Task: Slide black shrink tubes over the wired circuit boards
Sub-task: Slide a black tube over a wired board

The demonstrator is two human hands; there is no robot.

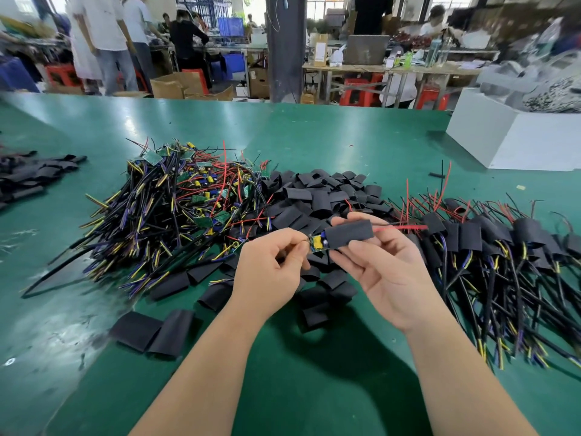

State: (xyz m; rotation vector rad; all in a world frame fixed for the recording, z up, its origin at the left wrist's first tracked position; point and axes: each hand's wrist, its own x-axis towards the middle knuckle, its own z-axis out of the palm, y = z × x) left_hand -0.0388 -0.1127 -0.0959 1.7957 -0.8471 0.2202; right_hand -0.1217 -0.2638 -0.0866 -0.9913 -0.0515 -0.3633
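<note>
Black shrink tube (349, 233) is being held above the green table (314, 136), near the middle of the scene. It is covering the right part of a wired circuit board (319, 242), whose green-and-yellow left end is sticking out of the tube's left mouth. The right hand (386, 275) is gripping the tube, thumb on its upper face and fingers curled under its lower edge, so this hand is clamped on the tube. The left hand (270, 269) is pinching the bare left end of the board between thumb and forefinger, with the other fingers curled in. A red wire (402, 228) is poking out of the tube's right end and pointing right. Farther off to the left, a tangled heap of uncovered boards (188, 199) with black, yellow, blue and red leads is lying on the table. Just right of that heap, a pile of loose black tubes (314, 196) is spreading toward the hands. To the right, a row of sleeved boards (503, 247) is lying with leads trailing toward the near edge. 2 flattened tubes (151, 332) are lying side by side at the near left, touching. More dark tubes (28, 177) are lying at the left edge, and a white box (503, 143) is standing at the far right.
</note>
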